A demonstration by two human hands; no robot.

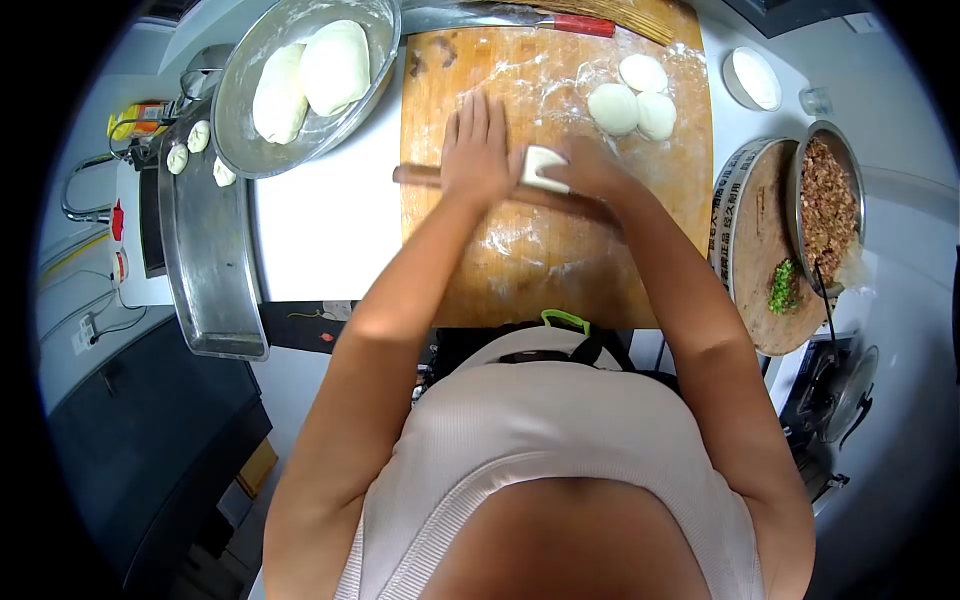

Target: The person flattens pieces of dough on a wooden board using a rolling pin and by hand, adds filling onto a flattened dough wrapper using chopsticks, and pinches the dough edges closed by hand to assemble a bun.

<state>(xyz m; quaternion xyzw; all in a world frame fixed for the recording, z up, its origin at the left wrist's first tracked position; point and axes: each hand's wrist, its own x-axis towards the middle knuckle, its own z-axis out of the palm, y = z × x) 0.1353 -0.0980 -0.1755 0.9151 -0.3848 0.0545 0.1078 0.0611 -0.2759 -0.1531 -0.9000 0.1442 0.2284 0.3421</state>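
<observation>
A wooden rolling pin (418, 176) lies across the floured wooden board (600, 285), tilted slightly down to the right. My left hand (478, 150) rests flat over the pin, fingers stretched away from me. Between my hands a small white piece of dough (542, 168) shows at the pin's far side. My right hand (585, 168) is blurred by motion beside that dough and over the pin; its fingertips cannot be made out. Three round dough pieces (613, 109) lie together at the board's far right.
A metal bowl (228, 120) holds two large dough lumps at the far left, over a metal tray (205, 255) with small dough pieces. A red-handled knife (583, 26) lies behind. Right are a white bowl (737, 90), chopping board (755, 260), meat filling (828, 200) and chopped greens (782, 288).
</observation>
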